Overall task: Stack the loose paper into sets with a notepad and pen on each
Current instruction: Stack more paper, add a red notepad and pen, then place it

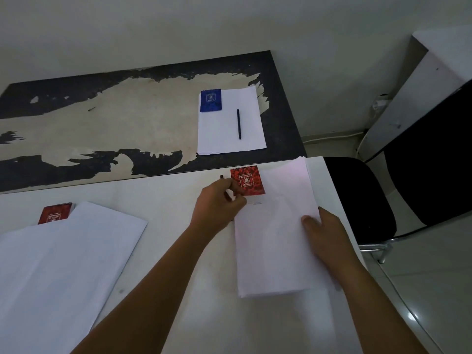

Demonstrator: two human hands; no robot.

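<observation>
A paper stack [275, 238] lies on the white table [166, 251] near its right edge, with a red notepad [248, 180] on its top left corner. My left hand [217, 208] grips a dark pen [221, 176] at the notepad's left edge; only the pen's tip shows. My right hand [324, 233] rests flat on the stack's right side. On the worn dark table [102, 118] behind lies another paper stack [229, 129] with a blue notepad [210, 100] and a dark pen [238, 123] on it. At the left sits a large loose paper pile [58, 264] with a second red notepad [55, 213] partly under it.
A black chair [370, 200] stands right of the white table, close to its edge. A white cabinet [421, 85] is at the far right. The wall runs behind the dark table.
</observation>
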